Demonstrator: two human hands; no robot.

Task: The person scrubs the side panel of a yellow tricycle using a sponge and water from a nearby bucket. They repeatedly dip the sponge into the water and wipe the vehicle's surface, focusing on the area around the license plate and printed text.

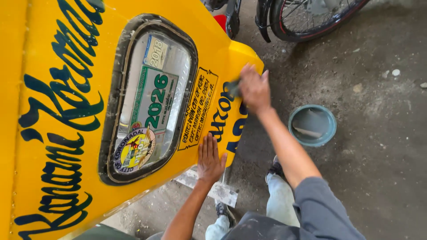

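A bright yellow vehicle body panel (58, 66) with dark painted lettering fills the left of the view. It has a rounded window (149, 95) with stickers behind the glass. My left hand (209, 158) lies flat, fingers spread, on the panel's lower edge. My right hand (254, 89) is higher up, pressing a small dark pad or piece of abrasive sheet (233, 88) against the painted lettering near the panel's right edge. Most of the pad is hidden by my fingers.
A teal bowl (312, 126) holding grey liquid sits on the concrete floor (378, 169) to the right. A spoked wheel (311, 18) stands at the top. My legs and dark shoes (275, 168) are below, beside a flat pale slab (218, 189).
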